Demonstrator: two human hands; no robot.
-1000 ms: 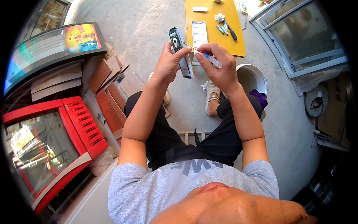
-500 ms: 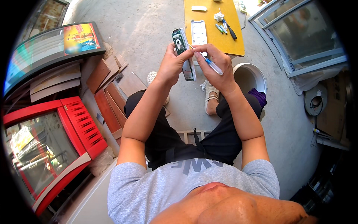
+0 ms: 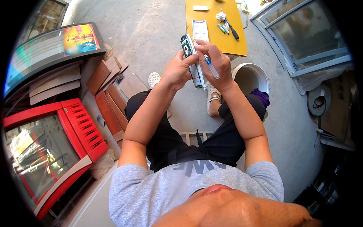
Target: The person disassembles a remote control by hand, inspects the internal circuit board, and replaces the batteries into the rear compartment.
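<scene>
My left hand (image 3: 177,72) is closed on the edge of an opened remote control (image 3: 197,77), a long narrow thing with a green circuit board (image 3: 185,42) bared at its far end. Fingers of my right hand (image 3: 219,64) are closed round a small screwdriver with a clear and blue handle (image 3: 212,70), which points down toward my lap. The right fingertips are at the board's right side; they hide the screwdriver's tip. A white plastic case half (image 3: 200,30) lies on the yellow table (image 3: 238,47), just beyond my hands.
On the table are a small white cover (image 3: 200,8), crumpled tissue (image 3: 221,16), batteries (image 3: 221,28) and a black-handled screwdriver (image 3: 233,32). A white bucket (image 3: 266,77) with purple cloth (image 3: 261,97) stands by my right knee. Wooden boards (image 3: 109,106) and a red-framed cabinet (image 3: 85,128) are at left.
Both hands and the remote control have shifted: the remote came slightly right and nearer to me. My right hand has drawn a little left, with the screwdriver handle tilted more steeply.
</scene>
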